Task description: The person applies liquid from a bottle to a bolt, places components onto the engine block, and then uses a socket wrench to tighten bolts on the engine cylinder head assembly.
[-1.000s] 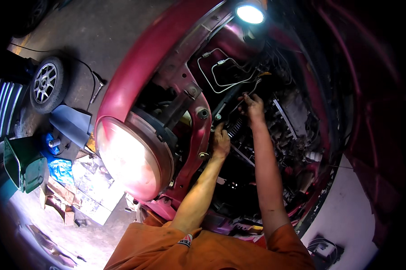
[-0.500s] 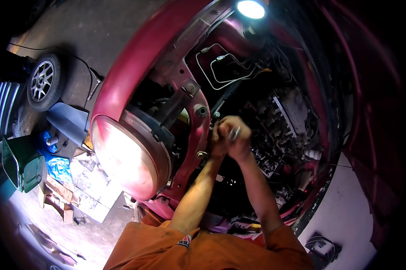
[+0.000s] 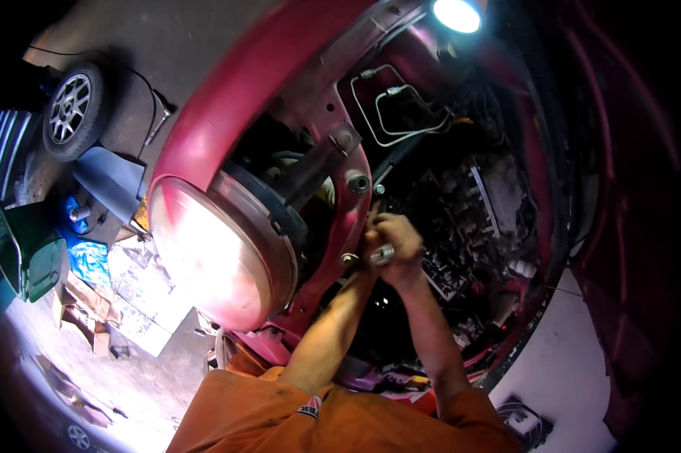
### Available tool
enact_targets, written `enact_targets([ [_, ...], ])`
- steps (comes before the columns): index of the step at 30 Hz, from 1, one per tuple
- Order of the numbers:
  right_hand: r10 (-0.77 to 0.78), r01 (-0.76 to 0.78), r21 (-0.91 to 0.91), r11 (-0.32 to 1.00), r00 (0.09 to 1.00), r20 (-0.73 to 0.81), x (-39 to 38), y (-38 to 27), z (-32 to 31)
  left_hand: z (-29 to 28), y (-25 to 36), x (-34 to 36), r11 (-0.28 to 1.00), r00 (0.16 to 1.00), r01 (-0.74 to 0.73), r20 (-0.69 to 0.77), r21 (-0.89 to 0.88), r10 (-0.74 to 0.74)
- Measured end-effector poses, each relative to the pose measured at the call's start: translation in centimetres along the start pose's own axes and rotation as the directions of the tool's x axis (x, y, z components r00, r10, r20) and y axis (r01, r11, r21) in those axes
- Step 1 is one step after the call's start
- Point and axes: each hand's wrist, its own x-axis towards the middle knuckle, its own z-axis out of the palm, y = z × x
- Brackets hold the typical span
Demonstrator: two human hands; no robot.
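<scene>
Inside a car's engine bay, my right hand is closed round a short silver metal tool. Its round shiny end sticks out on the near left side of the fist. My left hand lies against the right one and is mostly hidden behind it. What its fingers hold, if anything, is not visible. Both hands are just right of the red body rail, near a bolt on it. Beyond my hands, a second bolt head shows beside a dark rod.
A lit lamp shines at the top. Bent metal pipes run beyond my hands, with the dark engine on the right. The headlight glares at left. A wheel and green bin stand on the floor.
My hands have moved nearer to me and closer to the red rail. The tool's metal end has swung toward the near left. The whole view has shifted slightly.
</scene>
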Motion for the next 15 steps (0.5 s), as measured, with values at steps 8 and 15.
enact_targets([
  [8, 0.669, -0.624, 0.300, 0.721, 0.739, -0.072, 4.1, 4.1, -2.0, 0.4, 3.2, 0.3, 0.949, 0.998, 0.057, -0.002, 0.310, -0.060],
  [15, 0.850, -0.767, 0.505, 0.395, 0.514, 0.116, 6.4, 9.0, -4.2, 0.4, 4.8, 1.2, 0.954, 0.980, 0.193, 0.009, 0.230, -0.201],
])
